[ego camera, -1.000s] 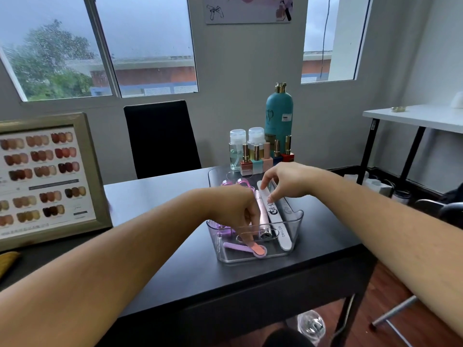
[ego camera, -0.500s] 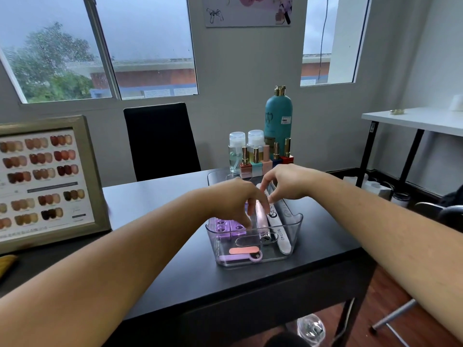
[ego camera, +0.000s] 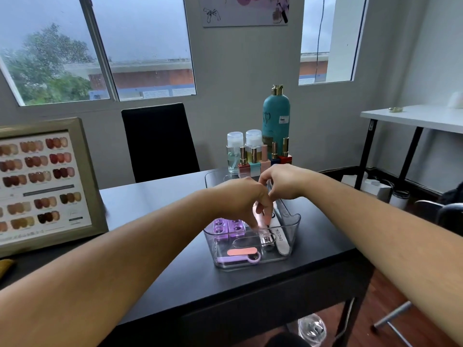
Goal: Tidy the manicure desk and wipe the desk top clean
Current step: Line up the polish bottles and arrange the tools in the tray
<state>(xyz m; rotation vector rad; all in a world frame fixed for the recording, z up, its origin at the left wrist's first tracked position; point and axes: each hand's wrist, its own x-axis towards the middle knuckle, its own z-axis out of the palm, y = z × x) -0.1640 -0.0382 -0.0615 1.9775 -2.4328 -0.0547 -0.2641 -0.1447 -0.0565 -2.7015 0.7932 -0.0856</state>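
head view: a pink tool (ego camera: pixel 263 222) is pinched by the curled left hand (ego camera: pixel 240 196) inside the clear tray (ego camera: pixel 293 227); just beside it, the right hand (ego camera: pixel 283 182) is curled, its hold unclear.

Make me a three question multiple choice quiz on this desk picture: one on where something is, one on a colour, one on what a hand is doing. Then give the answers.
1. Where does the clear bin stand?
A) on the black desk
B) on the white table
C) on the chair

2. What colour is the tallest bottle?
A) red
B) teal
C) clear

3. What is the left hand doing?
A) lying flat on the desk
B) holding a cloth
C) pinching the pink tool in the bin

Answers:
1 A, the bin's base sits on the dark desk top.
2 B, its body is teal under a gold cap.
3 C, its fingers curl round the pink tool inside the bin.
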